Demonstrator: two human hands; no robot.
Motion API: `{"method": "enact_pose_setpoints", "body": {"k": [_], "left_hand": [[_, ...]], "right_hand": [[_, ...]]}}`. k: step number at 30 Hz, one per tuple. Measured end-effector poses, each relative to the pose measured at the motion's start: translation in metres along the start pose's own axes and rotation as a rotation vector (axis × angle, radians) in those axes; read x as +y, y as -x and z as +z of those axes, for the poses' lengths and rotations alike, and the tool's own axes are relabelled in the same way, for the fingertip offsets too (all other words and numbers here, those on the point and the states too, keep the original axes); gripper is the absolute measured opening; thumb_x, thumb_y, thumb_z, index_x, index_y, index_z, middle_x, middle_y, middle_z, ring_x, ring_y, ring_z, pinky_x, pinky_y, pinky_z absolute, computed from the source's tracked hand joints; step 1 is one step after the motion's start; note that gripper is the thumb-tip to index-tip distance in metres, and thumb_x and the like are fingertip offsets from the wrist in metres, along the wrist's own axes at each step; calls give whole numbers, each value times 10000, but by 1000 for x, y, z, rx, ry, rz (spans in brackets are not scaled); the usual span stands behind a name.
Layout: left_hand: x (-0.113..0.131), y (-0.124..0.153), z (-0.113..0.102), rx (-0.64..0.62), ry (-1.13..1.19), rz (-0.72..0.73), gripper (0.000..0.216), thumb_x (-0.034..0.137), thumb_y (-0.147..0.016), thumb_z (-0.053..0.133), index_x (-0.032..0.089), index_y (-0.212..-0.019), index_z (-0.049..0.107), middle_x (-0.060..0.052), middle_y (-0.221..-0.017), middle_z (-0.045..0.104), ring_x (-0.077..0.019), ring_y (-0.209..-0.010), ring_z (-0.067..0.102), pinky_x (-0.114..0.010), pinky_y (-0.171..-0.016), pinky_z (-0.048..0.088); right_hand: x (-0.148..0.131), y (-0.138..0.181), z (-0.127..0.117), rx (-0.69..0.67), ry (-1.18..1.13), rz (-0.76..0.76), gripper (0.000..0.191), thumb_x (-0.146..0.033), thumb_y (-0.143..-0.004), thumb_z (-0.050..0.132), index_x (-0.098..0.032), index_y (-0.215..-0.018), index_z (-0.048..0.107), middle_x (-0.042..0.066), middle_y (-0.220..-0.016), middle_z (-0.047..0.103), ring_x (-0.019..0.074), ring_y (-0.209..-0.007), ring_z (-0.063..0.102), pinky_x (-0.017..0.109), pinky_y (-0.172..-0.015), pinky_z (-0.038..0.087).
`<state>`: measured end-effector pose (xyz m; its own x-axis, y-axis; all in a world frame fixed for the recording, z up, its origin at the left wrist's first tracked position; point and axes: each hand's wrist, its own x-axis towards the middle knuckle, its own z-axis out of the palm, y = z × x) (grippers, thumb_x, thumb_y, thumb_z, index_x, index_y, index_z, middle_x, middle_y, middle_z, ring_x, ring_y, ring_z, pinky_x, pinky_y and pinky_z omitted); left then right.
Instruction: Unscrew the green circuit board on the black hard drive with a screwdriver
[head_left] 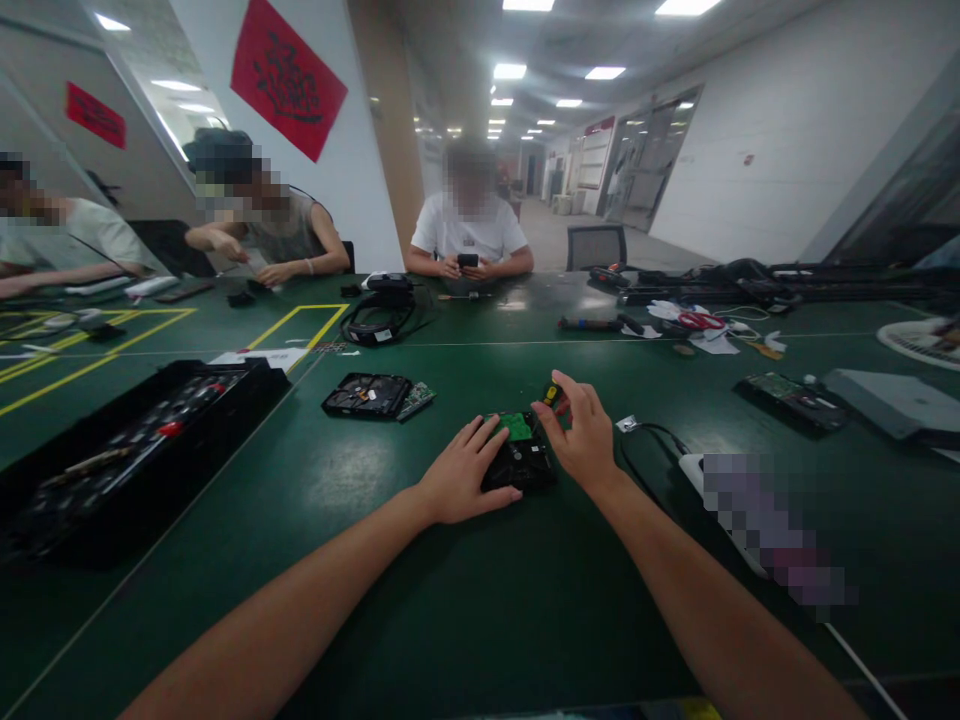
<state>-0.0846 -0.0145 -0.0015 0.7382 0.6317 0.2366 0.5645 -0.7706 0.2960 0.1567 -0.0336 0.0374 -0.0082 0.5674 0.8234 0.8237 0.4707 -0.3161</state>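
A hard drive (529, 465) with a green circuit board (516, 427) on its upper face lies on the table in front of me. My left hand (463, 470) holds it from the left, fingers stretched over its left part and thumb along the near edge. My right hand (581, 430) is closed in a pinch around a small screwdriver (552, 393) with a yellow and black handle, at the drive's far right side. The screwdriver's tip is too small to make out. Left of the far edge, another hard drive (366, 396) lies beside a loose circuit board (416, 400).
A long black tray (142, 450) of parts stands at the left. Another drive (793, 402) and a grey box (892, 400) lie at the right, with a white power strip (724, 515) and cable nearer. Several people sit across the green table (450, 610).
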Motion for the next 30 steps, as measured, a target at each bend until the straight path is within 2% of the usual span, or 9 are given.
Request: {"method": "enact_pose_setpoints", "body": {"k": [4,12,19,25,30], "left_hand": [[1,0,0,-2,4,-4,1023,800,-858,562,212,-1639,260,-147,-1713,195,-406,-1581,148,-602,-1255,246],[-1,0,1,-15,-10,3,1016,793,-872,552,203,-1642,250,-153,-1713,191,-406,-1583,138,-606,-1258,236],[-1,0,1,-13,-11,0,1009,795,-875,544,195,-1636,263,-156,-1712,196,-410,-1581,143,-602,-1258,241],[0,0,1,-16,-7,-5,1023,802,-871,541,211,-1647,233,-141,-1720,173,-420,-1580,138,-610,-1256,239],[-1,0,1,-12,-1,-10,1014,802,-870,542,217,-1643,248,-130,-1723,166,-418,-1580,138,-599,-1265,224]], "right_hand": [[2,-2,1,18,9,18,465,-376,-1003,596,-265,-1445,499,66,-1010,658,217,-810,636,395,-756,582],[1,0,4,-34,-60,103,522,-333,-1022,536,-258,-1525,416,104,-1132,688,240,-870,675,429,-822,597],[-1,-4,1,-22,-51,73,485,-379,-1003,586,-268,-1462,472,79,-1054,640,222,-836,632,411,-790,590],[1,1,4,-71,-117,89,525,-318,-1028,524,-269,-1533,392,106,-1164,669,222,-855,671,412,-804,600],[3,-3,3,-67,-136,59,498,-378,-984,634,-287,-1450,483,77,-1139,639,173,-728,630,381,-740,594]]}}
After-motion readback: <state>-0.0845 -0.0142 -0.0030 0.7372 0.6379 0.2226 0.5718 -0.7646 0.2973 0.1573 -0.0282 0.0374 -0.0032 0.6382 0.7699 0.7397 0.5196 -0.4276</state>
